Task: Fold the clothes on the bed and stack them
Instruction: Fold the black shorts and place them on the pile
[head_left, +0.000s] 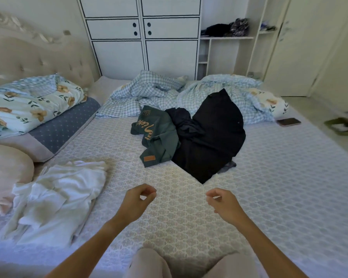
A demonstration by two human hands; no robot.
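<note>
Empty hands (pixel 138 199) near black garment (pixel 211 137)

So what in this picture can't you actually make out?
Head view only:
- Grey garment: mostly hidden under the black garment.
- Green shirt: print crumpled, unreadable.
- Items on the shelf: too small and dark to identify.
- Object on the floor: blurred, cut by the right edge.
- Pink cushion: cut by the left edge.

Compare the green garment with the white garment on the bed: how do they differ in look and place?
The green garment bears orange lettering and a small orange patch; the white garment is plain. The green garment lies mid-bed against the black clothes; the white garment lies apart, at the left beside a round cushion. Both lie crumpled and unfolded, and neither hand touches them.
</note>
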